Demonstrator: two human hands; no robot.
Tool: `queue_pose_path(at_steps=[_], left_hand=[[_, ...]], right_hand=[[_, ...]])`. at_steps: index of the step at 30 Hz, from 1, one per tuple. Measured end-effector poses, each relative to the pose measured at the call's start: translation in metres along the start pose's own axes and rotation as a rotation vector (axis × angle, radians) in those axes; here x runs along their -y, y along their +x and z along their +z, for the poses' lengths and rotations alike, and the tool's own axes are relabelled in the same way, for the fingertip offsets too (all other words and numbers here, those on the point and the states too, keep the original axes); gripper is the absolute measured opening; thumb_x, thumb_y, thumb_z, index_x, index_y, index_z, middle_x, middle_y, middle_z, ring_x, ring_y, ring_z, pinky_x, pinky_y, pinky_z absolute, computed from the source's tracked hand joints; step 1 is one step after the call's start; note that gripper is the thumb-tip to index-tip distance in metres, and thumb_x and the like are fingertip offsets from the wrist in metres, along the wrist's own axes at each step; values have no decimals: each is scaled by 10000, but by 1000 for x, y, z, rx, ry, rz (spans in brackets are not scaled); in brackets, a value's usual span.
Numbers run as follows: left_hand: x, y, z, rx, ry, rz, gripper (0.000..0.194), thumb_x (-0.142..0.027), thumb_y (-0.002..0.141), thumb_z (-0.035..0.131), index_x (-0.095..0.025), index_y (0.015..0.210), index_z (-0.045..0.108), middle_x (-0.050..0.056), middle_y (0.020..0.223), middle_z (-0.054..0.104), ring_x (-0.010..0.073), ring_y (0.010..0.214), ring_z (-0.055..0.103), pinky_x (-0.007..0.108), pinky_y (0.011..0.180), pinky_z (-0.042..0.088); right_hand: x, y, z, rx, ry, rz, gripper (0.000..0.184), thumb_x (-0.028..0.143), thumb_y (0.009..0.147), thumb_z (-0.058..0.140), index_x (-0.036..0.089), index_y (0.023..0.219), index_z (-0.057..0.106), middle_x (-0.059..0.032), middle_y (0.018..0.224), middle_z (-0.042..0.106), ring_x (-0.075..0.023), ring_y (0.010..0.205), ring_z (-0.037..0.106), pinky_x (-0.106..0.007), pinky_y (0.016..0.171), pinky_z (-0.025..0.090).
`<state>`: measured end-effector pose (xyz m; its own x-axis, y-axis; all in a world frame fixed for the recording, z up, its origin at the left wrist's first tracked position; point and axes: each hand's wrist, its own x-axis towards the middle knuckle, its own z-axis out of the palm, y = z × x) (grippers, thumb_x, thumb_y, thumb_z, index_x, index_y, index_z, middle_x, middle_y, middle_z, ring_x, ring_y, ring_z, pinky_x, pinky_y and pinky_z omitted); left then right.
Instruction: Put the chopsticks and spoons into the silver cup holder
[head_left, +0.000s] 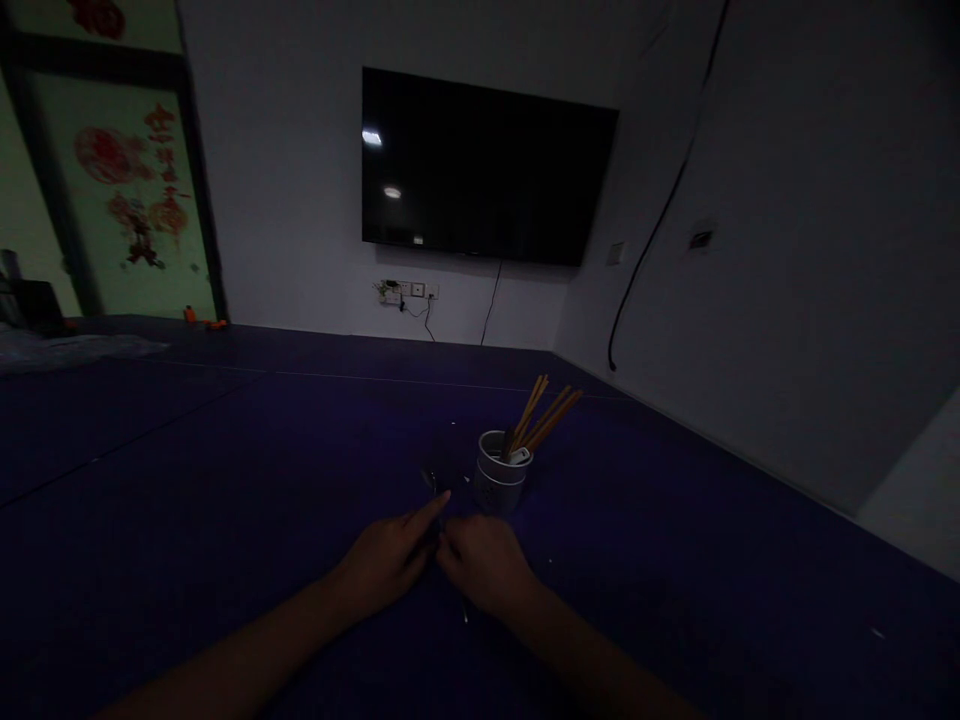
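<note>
A metal spoon [429,480] is between my hands; its bowl shows beyond my left index finger, and a thin shiny end [465,612] appears below my right hand. My left hand [384,562] is closed on the spoon, its index finger pointing forward along it. Curled like a fist, my right hand [484,562] meets the spoon's handle beside my left fingertips. The grip points are dark and partly hidden. Just beyond my right hand stands a grey utensil holder [501,490], with several wooden chopsticks [544,415] and a white-handled utensil [519,456] in it.
The dark blue surface [262,460] carries small pale specks. Clear plastic sheeting [67,348] and orange objects [216,324] lie at the far left. A black television [487,170] hangs on the back wall above sockets; a black cable [660,230] runs down the right wall.
</note>
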<state>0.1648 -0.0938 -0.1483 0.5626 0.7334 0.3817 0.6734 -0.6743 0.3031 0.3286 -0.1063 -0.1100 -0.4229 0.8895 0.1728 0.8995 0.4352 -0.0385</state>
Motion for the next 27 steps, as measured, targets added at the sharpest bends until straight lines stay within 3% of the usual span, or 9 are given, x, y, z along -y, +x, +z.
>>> queue_pose_path(at_steps=[4,7,9,13,17,20,24,27], left_hand=[[10,1,6,-89,-27,47,514,-95,805,399,-237,1299,412,63,1138,620,160,980,604,292,833,493],[13,0,6,-166,-35,91,426,-96,818,374,-201,1212,499,79,1080,641,158,948,613,290,817,508],[13,-1,5,-222,-45,116,359,-114,833,372,-178,1147,533,85,1016,656,157,895,624,290,785,519],[13,-2,7,-324,-36,160,229,-171,866,375,-145,954,584,77,804,660,148,718,629,270,669,526],[14,-4,9,-326,-13,251,223,-237,874,418,-158,1026,562,88,851,669,161,760,636,283,691,522],[10,-5,7,-366,18,287,307,-259,903,378,-175,1179,485,95,925,672,162,821,639,285,725,517],[1,-5,1,-424,44,189,447,-228,928,317,-223,1371,253,53,918,671,133,793,638,252,726,511],[-4,-3,-2,-411,58,125,477,-271,922,345,-237,1383,227,33,886,672,133,751,641,249,715,515]], right_hand=[[3,-2,1,2,91,-110,243,257,853,433,171,782,648,-56,781,697,-156,680,637,-232,561,343],[0,-4,3,-51,206,-180,245,237,875,407,169,772,619,-34,755,681,-131,654,613,-221,574,351],[-2,-5,5,-141,313,-233,253,209,895,365,170,820,603,-32,787,672,-125,681,605,-216,612,383],[-6,-7,9,-405,453,-384,262,193,900,370,164,1096,541,-63,962,655,-131,825,605,-234,741,444],[-3,-8,15,-566,293,-574,277,242,926,382,154,1123,556,-84,884,667,-153,805,614,-257,715,483],[-3,-11,14,-669,176,-638,289,211,947,342,150,1064,599,-84,817,674,-152,757,621,-259,663,493],[-16,-17,4,-791,144,-531,278,228,934,379,199,966,654,-75,835,672,-157,783,622,-278,709,484],[-34,-16,-11,-955,219,-175,403,351,939,305,235,825,674,-78,784,642,-181,745,606,-309,685,472]])
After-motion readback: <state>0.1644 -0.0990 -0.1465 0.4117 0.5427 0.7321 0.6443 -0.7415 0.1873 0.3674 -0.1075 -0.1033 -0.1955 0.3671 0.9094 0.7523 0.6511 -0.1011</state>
